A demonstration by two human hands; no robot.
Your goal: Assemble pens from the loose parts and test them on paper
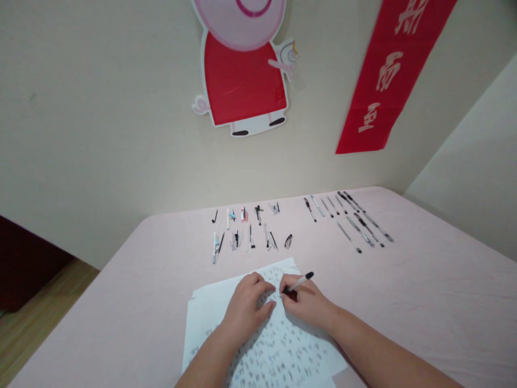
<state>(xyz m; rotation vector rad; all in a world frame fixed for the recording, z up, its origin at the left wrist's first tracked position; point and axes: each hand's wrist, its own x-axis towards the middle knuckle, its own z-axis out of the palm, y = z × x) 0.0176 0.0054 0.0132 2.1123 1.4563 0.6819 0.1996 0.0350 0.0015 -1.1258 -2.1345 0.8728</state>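
My right hand [304, 303] is closed around a pen [299, 282] with a pale barrel and a black end, its tip down at the paper. Under both hands lies a white sheet of paper [278, 353] covered with rows of small dark handwriting, too small to read. My left hand [249, 306] rests on the sheet just left of the pen tip, fingers bent and apart, with nothing in them. More white paper shows beneath the written sheet at its edges.
Beyond the paper, several pen parts [250, 237] lie in small groups on the pink-covered table [133, 302]. Several whole pens [365, 229] lie in two rows at the back right. Behind stands a wall with a cartoon pig cutout [246, 75] and a red banner [379, 91].
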